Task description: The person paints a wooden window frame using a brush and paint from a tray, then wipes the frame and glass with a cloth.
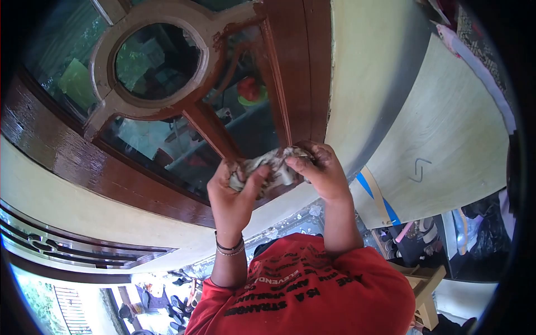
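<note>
A crumpled whitish cloth (pixel 267 172) with dark stains is held between both hands, in front of the lower edge of a brown wooden window frame (pixel 209 125). My left hand (pixel 233 192) grips one end of it, thumb pressed on top. On the other end, my right hand (pixel 319 170) has its fingers closed, with dark smudges on them. Behind the cloth are glass panes (pixel 159 61), one round, set in brown and paler wood. The fingertips under the cloth are hidden.
A pale wall (pixel 357 72) and a curved light panel (pixel 446 134) stand at the right. Below the panel are a wooden stool (pixel 427 290) and bags. Shoes (pixel 177 307) lie at the lower left, near a slatted vent (pixel 72 248).
</note>
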Demonstrator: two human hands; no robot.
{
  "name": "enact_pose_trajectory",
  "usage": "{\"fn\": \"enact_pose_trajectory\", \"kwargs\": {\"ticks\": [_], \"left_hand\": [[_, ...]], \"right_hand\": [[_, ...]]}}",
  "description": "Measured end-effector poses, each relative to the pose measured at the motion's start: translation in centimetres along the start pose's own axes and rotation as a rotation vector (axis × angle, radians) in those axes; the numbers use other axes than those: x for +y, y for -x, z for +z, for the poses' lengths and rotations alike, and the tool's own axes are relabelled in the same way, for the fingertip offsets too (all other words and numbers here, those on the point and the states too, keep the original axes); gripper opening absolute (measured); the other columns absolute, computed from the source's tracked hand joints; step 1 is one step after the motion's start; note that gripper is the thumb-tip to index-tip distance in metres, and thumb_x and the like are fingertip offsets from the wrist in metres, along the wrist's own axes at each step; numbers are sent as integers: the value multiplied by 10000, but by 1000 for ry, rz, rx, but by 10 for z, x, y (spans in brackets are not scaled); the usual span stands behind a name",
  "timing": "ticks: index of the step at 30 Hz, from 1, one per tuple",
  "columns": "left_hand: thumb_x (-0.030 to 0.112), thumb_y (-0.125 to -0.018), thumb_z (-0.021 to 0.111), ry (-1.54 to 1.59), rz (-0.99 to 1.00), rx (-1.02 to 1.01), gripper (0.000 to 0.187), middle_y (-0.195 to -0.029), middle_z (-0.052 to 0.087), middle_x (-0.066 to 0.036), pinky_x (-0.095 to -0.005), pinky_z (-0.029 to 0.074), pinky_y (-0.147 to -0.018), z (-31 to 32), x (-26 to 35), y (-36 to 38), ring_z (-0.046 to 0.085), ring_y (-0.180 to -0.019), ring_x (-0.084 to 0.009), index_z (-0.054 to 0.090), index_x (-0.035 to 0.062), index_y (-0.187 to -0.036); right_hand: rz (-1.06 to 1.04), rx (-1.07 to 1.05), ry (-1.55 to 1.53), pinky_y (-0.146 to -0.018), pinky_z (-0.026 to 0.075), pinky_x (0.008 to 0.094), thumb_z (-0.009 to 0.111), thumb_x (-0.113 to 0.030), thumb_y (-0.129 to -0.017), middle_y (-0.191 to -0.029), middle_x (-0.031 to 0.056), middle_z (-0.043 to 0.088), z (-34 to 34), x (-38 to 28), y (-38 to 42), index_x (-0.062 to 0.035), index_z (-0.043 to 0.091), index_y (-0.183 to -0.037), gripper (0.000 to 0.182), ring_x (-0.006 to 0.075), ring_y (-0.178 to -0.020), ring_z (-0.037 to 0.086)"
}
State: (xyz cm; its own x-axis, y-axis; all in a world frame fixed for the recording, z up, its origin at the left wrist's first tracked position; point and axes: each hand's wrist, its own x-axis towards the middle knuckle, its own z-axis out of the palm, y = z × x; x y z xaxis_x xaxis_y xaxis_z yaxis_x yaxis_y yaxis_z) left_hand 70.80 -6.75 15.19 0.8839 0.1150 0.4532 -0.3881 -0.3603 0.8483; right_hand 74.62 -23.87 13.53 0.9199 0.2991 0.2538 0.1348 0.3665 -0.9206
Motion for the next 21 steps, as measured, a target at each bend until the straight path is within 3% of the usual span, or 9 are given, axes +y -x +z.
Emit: {"fn": "enact_pose_trajectory", "kwargs": {"ticks": [3,5,8,11,13,14,17,19,21], "left_hand": [[16,-801,590,146,18,242,142,-757,508,-21,-185,378,-612,0,-6,-1,428,-696,-46,449,17,-783],[-2,-823,529,96,19,237,74,-822,545,-65,-216,410,-663,4,1,-3,482,-750,-75,495,-25,-885],[28,-837,525,-147,295,155,269,-885,577,-135,-299,444,-739,13,-5,-9,569,-806,-216,527,-41,-1097],[41,-834,545,-148,228,53,278,-880,565,-155,-300,442,-729,21,5,-9,565,-806,-234,547,-37,-1101],[47,-826,560,-134,253,51,301,-882,552,-169,-306,440,-714,26,8,-11,560,-802,-248,550,-35,-1115],[37,-818,561,-117,271,22,310,-890,548,-167,-305,440,-712,28,10,-12,558,-803,-249,546,-39,-1119],[-33,-789,515,-114,383,-112,379,-935,525,-197,-310,432,-747,35,5,-16,550,-847,-293,501,-54,-1167],[-35,-797,495,-30,405,-113,374,-980,535,-201,-306,428,-773,38,-3,-22,551,-879,-287,491,-64,-1169],[-19,-811,497,41,365,-81,387,-1000,542,-183,-299,431,-779,37,-4,-26,554,-872,-256,467,-69,-1194]], "right_hand": [[1,-35,-264,-487,425,195,639,-163,-816,-751,32,623,-7,9,-1,2,621,-874,176,68,-617,549],[25,33,-280,-472,442,224,643,-158,-811,-766,55,632,-2,7,-3,6,622,-887,182,95,-611,566],[47,62,-528,-491,452,241,645,-153,-808,-770,63,636,5,4,-7,5,626,-902,185,109,-622,574],[-81,83,-544,-609,477,248,633,-151,-819,-840,81,635,16,3,-14,25,617,-942,215,120,-709,586],[-520,440,88,-739,456,234,610,-138,-839,-918,95,622,30,4,-23,40,598,-1004,243,117,-801,579],[-611,419,91,-798,426,228,590,-113,-852,-943,92,605,35,1,-26,47,589,-1027,237,115,-848,562],[-601,401,-30,-753,441,241,581,-89,-854,-898,85,605,50,-3,-41,48,590,-1022,217,115,-853,560],[-667,411,103,-696,450,257,586,-64,-837,-890,127,610,50,-6,-57,53,579,-1034,229,146,-794,579],[-864,451,624,-654,435,260,565,-54,-834,-853,117,571,51,-21,-68,36,580,-1043,228,190,-719,567]]}}
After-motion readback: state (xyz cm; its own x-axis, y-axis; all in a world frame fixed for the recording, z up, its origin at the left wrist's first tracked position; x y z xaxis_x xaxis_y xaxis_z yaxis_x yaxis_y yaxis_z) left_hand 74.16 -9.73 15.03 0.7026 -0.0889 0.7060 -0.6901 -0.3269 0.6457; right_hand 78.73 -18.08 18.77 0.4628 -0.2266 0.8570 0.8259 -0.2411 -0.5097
